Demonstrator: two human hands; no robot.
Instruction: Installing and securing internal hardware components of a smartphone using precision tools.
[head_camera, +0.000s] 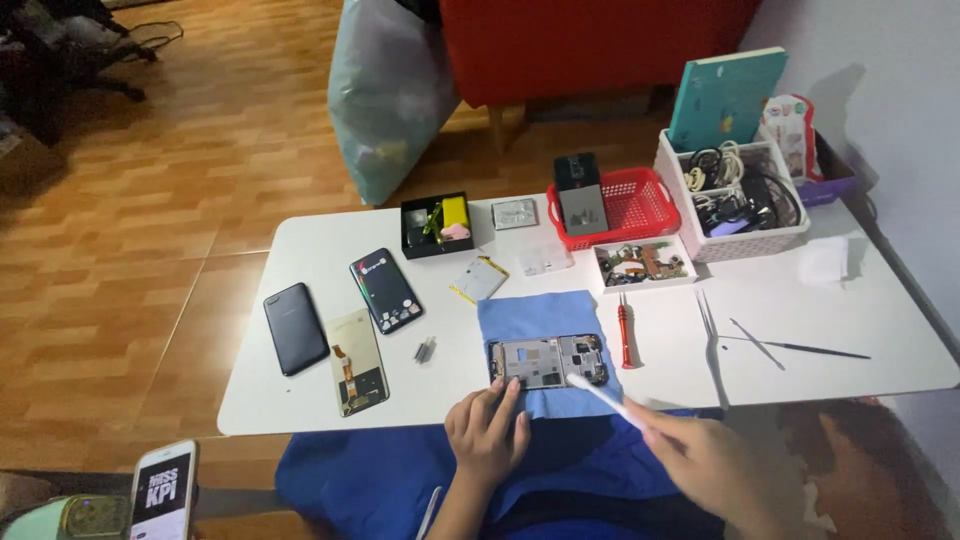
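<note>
An opened phone frame (547, 361) is being worked on at the near edge of a white table (860, 320), where it is lying flat on a blue cloth (535, 315). The frame's near left corner is being steadied by the fingertips of the left hand (488, 432), which is pressing down rather than clasping. A thin white tool (605, 398) is being gripped in the right hand (712, 462), its tip being rested on the frame's right half. The frame is judged light, stiff and fragile, with exposed parts inside; it is best held by its outer edges only. A red screwdriver (626, 336) is lying just right of the cloth, tweezers (707, 318) farther right.
</note>
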